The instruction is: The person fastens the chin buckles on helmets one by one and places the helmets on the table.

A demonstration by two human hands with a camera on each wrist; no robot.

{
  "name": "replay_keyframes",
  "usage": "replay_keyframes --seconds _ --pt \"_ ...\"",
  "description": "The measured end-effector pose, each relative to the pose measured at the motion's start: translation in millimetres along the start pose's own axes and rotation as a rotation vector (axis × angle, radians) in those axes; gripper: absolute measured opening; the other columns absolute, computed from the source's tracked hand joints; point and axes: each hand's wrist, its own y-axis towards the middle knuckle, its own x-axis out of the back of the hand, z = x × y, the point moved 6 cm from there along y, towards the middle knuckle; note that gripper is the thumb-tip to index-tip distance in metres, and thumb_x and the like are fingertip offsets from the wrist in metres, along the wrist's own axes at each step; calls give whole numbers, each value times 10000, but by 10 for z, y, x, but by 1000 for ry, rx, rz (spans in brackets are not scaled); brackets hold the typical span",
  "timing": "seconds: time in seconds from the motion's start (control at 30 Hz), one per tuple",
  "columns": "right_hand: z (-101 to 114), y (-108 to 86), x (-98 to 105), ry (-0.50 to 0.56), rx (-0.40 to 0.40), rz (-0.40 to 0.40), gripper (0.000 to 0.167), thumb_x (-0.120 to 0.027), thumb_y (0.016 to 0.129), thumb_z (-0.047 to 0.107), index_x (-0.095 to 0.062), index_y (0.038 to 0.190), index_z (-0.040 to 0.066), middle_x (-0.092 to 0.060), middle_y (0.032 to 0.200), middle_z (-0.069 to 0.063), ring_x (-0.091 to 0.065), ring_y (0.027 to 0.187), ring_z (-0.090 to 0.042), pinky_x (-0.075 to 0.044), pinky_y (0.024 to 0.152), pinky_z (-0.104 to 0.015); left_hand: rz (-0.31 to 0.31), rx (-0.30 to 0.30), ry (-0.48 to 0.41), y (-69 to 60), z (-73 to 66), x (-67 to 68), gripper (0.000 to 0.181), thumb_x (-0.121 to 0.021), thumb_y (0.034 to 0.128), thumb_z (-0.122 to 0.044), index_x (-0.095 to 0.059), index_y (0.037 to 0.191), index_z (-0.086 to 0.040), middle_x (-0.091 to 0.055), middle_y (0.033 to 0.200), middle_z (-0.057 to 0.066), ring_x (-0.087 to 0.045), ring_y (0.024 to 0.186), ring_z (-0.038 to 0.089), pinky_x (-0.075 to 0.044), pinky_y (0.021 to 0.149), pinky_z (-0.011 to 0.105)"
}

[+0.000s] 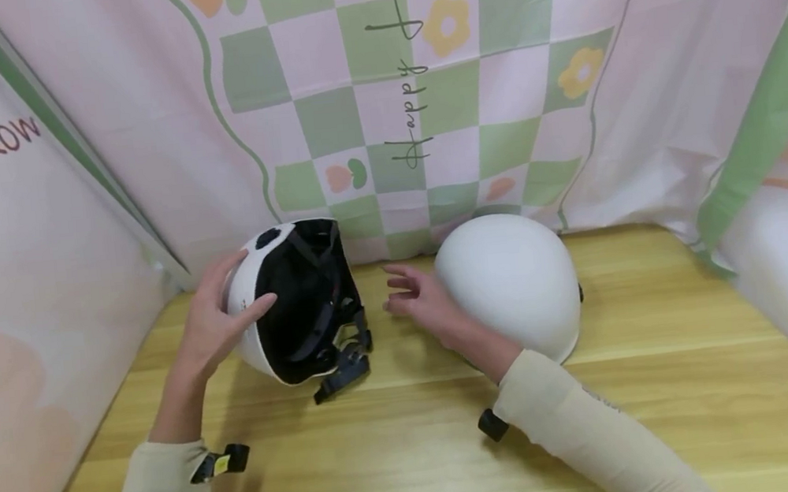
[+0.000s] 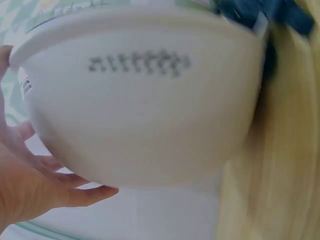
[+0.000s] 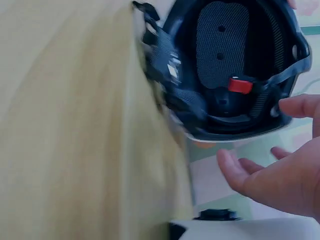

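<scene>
A white helmet point(image 1: 300, 310) is tipped on its side at the left, its black lining facing right. My left hand point(image 1: 212, 319) holds it, thumb over the rim and fingers along the outer shell. Dark lettering marks that shell point(image 2: 150, 110) in the left wrist view. Its black chin strap point(image 1: 345, 373) hangs to the table, and a red tab point(image 3: 240, 85) shows inside. My right hand point(image 1: 435, 305), fingers slightly bent and holding nothing, is between this helmet and a second white helmet point(image 1: 511, 282). That one sits dome up, partly behind my right wrist.
Both helmets are near the back of a wooden table point(image 1: 399, 451). Behind it hangs a checked, flowered curtain point(image 1: 387, 104), with printed cloth point(image 1: 33, 273) along the left side. A small black camera point(image 1: 493, 425) is at my right wrist, another device point(image 1: 222, 462) at my left.
</scene>
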Motion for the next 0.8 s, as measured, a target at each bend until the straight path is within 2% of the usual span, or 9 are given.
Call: replay_keyframes --seconds 0.17,0.37,0.6,0.8 --pt "-212 27 -117 -27 -75 42 722 -626 891 44 -303 1537 28 -411 1511 -285 -529 1309 -414 -539 971 -465 25 59 -84 -53 120 0 699 -683 929 -320 -364 1538 -190 -322 1596 104 -336 1411 363 -408 1049 613" --pt "-263 42 -200 -11 -84 44 756 -629 895 65 -268 1559 64 -463 1500 -224 -584 1265 -361 -563 871 -345 46 54 -111 -63 116 1 662 -656 949 -310 -373 1534 -184 -338 1598 96 -331 1440 349 -391 1073 570" --pt "-253 36 -206 -3 -88 54 773 -627 899 69 -244 1570 99 -454 1505 -220 -602 1238 -358 -562 870 -353 26 27 -80 -62 84 14 653 -677 931 -305 -411 1506 -145 -389 1563 122 -351 1418 361 -366 1067 561" --pt "-294 53 -159 20 -69 33 740 -621 905 41 -292 1558 155 -453 1498 -230 -604 1219 -363 -550 802 -311 53 9 -36 -90 76 11 662 -662 944 -311 -387 1520 -137 -397 1555 141 -405 1378 394 -447 1008 592"
